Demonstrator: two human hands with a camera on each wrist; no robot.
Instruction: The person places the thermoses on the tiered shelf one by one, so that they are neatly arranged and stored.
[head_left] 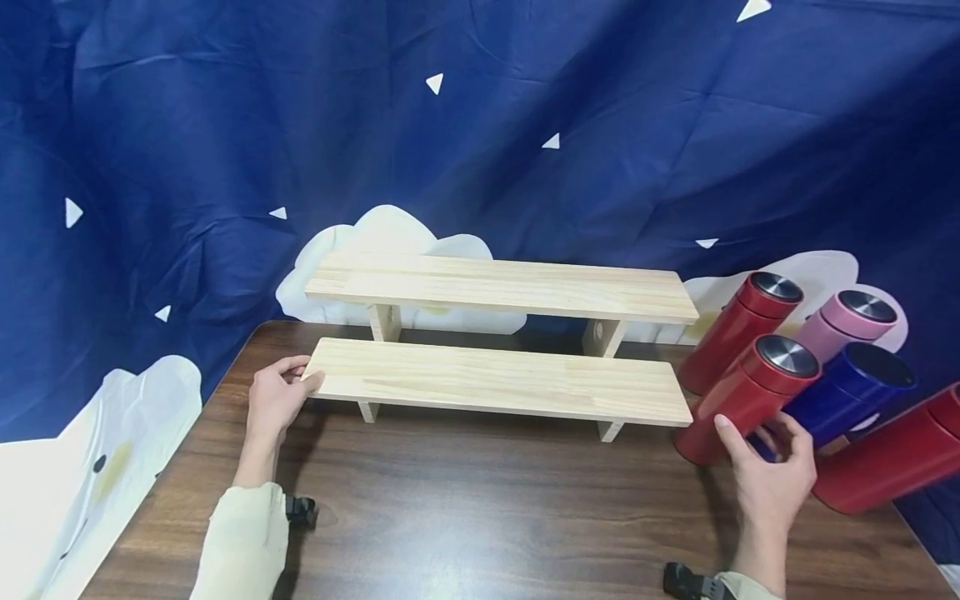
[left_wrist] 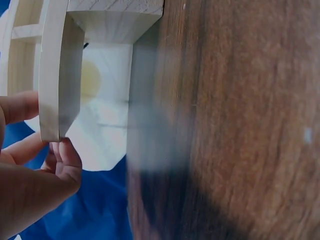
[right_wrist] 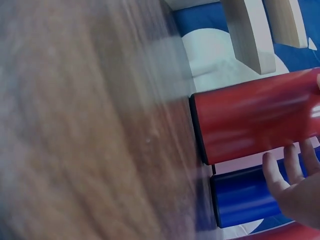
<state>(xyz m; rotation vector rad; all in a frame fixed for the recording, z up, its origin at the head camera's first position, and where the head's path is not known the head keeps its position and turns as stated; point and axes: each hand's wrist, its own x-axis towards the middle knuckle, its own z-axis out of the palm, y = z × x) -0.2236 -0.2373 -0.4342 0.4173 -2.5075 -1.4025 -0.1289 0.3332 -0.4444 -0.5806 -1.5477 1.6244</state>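
We see the front red bottle (head_left: 731,400) between 3 and 4 o'clock in the head view, standing on its base, with a silver-topped lid. The right hand (head_left: 776,475) curls round its lower body, thumb on the near side and fingers in the gap toward the blue bottle; we cannot tell how firmly it grips. At 9 o'clock from this bottle, just beside it, lies the lower board (head_left: 495,379) of a pale wooden stand, level on short supports. At the board's 9 o'clock end we find the left hand (head_left: 281,396), pinching the corner between thumb and fingers; in the left wrist view we note digits on both faces of the wood. Farther back, at 12 o'clock of the lower board, runs the upper board (head_left: 502,283), raised on taller supports. Around the front bottle we count four more: a rear red bottle (head_left: 731,342) at 12 o'clock, a pink bottle (head_left: 825,333) between 1 and 2, the blue bottle (head_left: 828,404) at 3, and an outer red bottle (head_left: 885,454) at 4, cut by the frame. All stand on a brown wood-grained surface (head_left: 525,500), behind which we observe a blue cloth (head_left: 225,125) with white triangles and cloud shapes.
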